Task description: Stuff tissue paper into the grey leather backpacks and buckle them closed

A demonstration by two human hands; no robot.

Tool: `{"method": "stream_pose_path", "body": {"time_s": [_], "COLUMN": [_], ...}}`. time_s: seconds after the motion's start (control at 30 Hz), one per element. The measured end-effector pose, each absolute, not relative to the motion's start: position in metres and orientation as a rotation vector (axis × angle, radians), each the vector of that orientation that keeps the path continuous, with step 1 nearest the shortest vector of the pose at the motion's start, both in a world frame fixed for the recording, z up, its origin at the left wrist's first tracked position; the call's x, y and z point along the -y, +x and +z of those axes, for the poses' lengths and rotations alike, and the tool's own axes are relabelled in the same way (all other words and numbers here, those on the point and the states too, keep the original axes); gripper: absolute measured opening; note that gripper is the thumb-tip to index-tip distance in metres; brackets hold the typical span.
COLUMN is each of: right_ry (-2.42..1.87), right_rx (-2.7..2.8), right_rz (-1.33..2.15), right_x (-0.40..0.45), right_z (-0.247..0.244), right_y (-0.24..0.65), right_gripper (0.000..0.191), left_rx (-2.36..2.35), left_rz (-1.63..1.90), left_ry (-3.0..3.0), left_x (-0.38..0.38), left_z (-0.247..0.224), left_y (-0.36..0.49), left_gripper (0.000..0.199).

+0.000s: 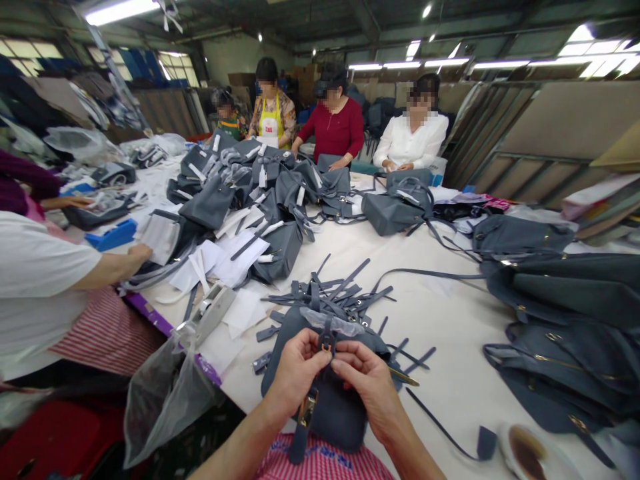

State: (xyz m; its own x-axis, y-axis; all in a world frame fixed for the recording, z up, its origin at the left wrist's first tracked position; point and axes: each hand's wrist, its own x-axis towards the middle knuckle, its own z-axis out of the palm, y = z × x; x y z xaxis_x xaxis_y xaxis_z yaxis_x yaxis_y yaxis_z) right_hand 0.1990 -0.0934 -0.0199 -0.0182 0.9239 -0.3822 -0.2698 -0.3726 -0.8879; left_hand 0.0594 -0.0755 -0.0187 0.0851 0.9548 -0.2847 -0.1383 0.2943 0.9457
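Observation:
A dark blue-grey bag [343, 407] lies at the table's near edge, right in front of me. At its upper middle, my left hand [296, 370] pinches a short strap with a small gold buckle [327, 347] between thumb and fingers. My right hand [367, 373] is closed on the same strap from the other side, fingertips close to the left thumb. A pointed brass-coloured piece [405, 377] sticks out beside my right hand; whether that hand holds it I cannot tell. Lower on the bag hangs another strap with a gold clasp [307, 408].
Loose straps [350, 293] lie just beyond the bag. A heap of bags [280, 193] covers the table's far middle, with more bags [555, 360] at right. A bowl of brown liquid [530, 453] stands near right. Co-workers sit or stand around; one arm [107, 270] reaches in from the left.

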Motion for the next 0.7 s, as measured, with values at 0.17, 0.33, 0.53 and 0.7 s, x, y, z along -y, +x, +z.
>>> {"method": "stream_pose_path", "body": {"time_s": [0.17, 0.33, 0.53, 0.7], "right_ry": [-1.209, -1.093, -1.093, -1.246], "right_rx": [0.771, 0.745, 0.826, 1.065], "right_rz": [1.557, 1.549, 1.455, 1.29], "right_x": [0.094, 0.095, 0.091, 0.092], "right_z": [-0.025, -0.028, -0.033, -0.043], "right_y": [0.198, 0.195, 0.192, 0.192], "right_gripper": [0.042, 0.039, 0.032, 0.023], "left_rx": [-1.173, -1.176, -0.94, -0.992], "left_rz": [1.028, 0.989, 0.944, 1.003], "left_ry": [0.914, 0.925, 0.698, 0.713], "left_x": [0.076, 0.077, 0.084, 0.084], "left_z": [-0.021, -0.021, -0.022, -0.019], "left_y": [0.059, 0.061, 0.056, 0.042], "left_gripper": [0.017, 0.017, 0.041, 0.036]}}
